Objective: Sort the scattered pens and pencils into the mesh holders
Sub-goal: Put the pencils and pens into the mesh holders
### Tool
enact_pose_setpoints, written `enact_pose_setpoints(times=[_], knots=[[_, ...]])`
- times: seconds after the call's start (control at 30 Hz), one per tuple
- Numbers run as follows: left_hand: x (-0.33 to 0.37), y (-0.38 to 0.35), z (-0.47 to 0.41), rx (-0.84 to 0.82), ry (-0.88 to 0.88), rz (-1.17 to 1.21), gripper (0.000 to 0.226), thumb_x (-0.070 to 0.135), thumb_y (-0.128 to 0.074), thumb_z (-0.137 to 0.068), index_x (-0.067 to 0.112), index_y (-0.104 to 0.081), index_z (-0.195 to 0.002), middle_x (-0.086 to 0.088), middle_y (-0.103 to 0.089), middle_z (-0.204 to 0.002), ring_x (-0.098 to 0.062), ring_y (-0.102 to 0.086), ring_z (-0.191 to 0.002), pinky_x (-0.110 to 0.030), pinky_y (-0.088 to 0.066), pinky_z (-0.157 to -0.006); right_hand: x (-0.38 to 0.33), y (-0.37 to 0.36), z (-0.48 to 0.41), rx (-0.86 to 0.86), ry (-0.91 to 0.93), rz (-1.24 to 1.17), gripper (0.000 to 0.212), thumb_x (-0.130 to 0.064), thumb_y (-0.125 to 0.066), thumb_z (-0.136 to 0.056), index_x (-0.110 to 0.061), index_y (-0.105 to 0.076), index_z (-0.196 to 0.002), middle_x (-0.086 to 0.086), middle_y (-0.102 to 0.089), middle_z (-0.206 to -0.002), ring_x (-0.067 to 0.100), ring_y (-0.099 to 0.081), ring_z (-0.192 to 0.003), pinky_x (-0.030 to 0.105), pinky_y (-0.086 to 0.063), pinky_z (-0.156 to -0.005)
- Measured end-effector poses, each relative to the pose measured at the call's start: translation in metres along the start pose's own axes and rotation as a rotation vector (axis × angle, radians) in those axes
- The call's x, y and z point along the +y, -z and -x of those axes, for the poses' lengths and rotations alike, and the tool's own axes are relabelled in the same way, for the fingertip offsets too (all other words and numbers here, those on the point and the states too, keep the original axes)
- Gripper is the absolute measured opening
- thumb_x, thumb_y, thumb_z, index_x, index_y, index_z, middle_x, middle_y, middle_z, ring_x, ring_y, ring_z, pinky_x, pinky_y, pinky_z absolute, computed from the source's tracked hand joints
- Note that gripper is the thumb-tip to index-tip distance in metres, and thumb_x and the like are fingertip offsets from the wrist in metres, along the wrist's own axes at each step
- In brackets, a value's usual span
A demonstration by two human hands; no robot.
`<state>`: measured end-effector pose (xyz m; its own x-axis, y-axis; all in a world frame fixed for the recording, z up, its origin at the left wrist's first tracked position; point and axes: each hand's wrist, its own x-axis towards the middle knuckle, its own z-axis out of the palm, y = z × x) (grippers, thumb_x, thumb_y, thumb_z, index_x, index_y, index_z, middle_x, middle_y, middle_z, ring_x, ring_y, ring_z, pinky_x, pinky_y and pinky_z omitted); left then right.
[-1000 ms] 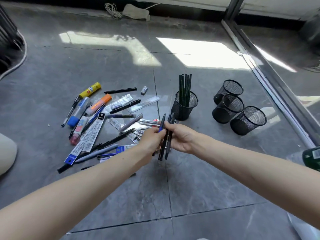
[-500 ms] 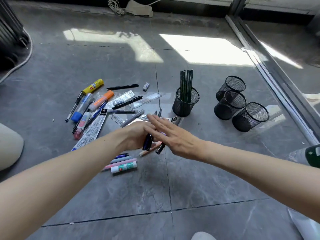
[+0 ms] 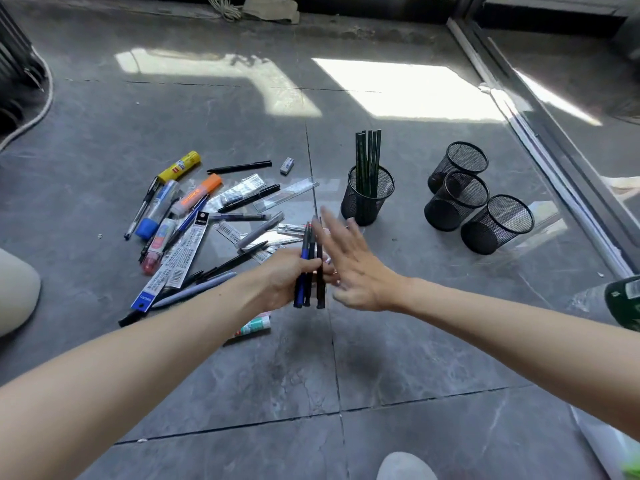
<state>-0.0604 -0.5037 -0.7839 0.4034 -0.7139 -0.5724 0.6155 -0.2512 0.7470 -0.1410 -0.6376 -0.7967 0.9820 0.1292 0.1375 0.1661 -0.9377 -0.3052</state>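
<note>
Head view: the left grip (image 3: 282, 280) curls round a bundle of dark pens (image 3: 306, 249) held upright, while the right grip (image 3: 355, 270) is spread wide just beside them.

Bright sun patches glare on the floor (image 3: 408, 88); edges bow outward.

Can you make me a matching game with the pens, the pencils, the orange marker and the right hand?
Things:
1 dark pens
2 green pencils
3 orange highlighter
4 right hand

States:
A lying on the floor
B standing in a mesh holder
C fingers spread, holding nothing
D gripped in the left hand

Pairs: 1-D, 2-B, 3-A, 4-C
</note>
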Motion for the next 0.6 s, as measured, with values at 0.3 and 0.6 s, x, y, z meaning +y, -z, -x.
enact_pose_setpoints(times=[0.3, 0.6], knots=[[-0.009, -0.017, -0.002, -0.155, -0.034, -0.181, 0.014, 0.003, -0.045, -0.096, 0.007, -0.057, -0.09, -0.013, -0.063, -0.084, -0.022, -0.065, -0.074, -0.032, -0.053, -0.068, -0.013, 0.005, -0.018, -0.142, -1.096, -1.396, 0.032, -0.043, -0.054, -0.092, -0.014, -0.065, -0.085, -0.002, -0.053, -0.045, 0.008, -0.041, -0.032, 0.015, -0.03, -0.034], [-0.015, 0.047, -0.02, 0.242, -0.138, -1.802, 0.034, 0.044, -0.049, -0.092, 0.011, -0.052, -0.098, -0.012, -0.06, -0.106, -0.031, -0.058, -0.098, -0.033, -0.039, -0.067, 0.008, 0.003, -0.015, 0.284, -1.415, -1.499, 0.036, -0.017, -0.038, -0.098, -0.012, -0.037, -0.063, 0.006, -0.041, -0.039, 0.016, -0.041, -0.026, 0.023, -0.046, -0.04]])
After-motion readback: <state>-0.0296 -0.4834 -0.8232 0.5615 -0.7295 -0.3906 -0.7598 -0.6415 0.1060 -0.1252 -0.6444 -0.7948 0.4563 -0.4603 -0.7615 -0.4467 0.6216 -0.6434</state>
